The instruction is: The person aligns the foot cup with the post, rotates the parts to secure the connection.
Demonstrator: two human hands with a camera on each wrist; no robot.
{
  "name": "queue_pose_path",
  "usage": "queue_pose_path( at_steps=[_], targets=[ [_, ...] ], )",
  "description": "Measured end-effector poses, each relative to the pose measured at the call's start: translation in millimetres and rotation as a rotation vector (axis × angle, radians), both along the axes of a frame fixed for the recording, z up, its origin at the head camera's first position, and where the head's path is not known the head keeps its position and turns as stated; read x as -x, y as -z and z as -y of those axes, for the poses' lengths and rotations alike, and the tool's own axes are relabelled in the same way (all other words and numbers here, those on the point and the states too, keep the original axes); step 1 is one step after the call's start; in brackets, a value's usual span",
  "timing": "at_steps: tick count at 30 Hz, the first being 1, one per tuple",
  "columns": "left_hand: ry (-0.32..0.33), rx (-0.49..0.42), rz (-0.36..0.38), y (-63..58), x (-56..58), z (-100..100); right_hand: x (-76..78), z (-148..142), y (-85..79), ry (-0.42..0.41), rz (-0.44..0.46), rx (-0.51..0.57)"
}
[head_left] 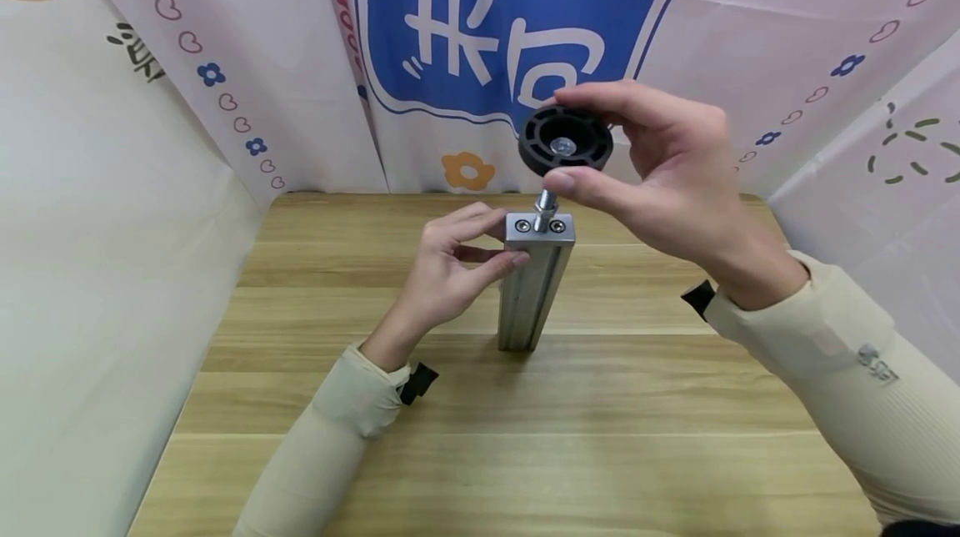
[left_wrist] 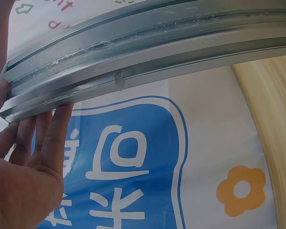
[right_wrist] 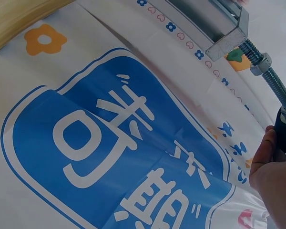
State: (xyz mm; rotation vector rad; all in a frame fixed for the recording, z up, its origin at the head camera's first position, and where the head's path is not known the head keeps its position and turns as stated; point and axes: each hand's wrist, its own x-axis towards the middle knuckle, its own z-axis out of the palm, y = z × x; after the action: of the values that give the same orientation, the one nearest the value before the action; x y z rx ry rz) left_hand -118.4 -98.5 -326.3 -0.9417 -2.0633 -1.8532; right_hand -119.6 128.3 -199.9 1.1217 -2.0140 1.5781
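Observation:
An aluminium profile [head_left: 522, 303] stands upright on the wooden table, a metal end plate [head_left: 541, 225] with two socket screws on its top. My left hand [head_left: 446, 270] grips the profile near its top, thumb on the near side and fingers behind. From the end plate rises a threaded rod [right_wrist: 276, 86] carrying a hex nut [right_wrist: 260, 64]. At the rod's upper end sits a round black levelling foot [head_left: 531, 145], its ribbed underside facing up. My right hand [head_left: 667, 158] pinches the foot's rim between thumb and fingers. How deep the rod sits in the plate is hidden.
The wooden table [head_left: 300, 404] ends at a curtain [head_left: 750, 12] printed with blue and white lettering behind the profile. White cloth [head_left: 97, 270] hangs along the left side. Black straps [head_left: 418, 383] are at both wrists.

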Motion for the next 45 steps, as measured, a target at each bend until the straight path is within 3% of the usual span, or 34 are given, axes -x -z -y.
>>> queue_pose_path(
  at_steps=[11, 25, 45],
  targets=[
    [0.0, -0.003, -0.006, 0.0, -0.3, 0.0, 5.3, 7.8, 2.2, -0.059, -0.036, 0.071],
    [-0.003, -0.002, 0.003, 0.6, -0.4, -0.6, 3.1, 4.9, 5.8, -0.176, 0.022, 0.155],
    [0.004, -0.003, -0.006, 0.8, -0.2, -0.1, 4.2, 9.3, 5.8, -0.15, -0.01, 0.162]
  ],
)
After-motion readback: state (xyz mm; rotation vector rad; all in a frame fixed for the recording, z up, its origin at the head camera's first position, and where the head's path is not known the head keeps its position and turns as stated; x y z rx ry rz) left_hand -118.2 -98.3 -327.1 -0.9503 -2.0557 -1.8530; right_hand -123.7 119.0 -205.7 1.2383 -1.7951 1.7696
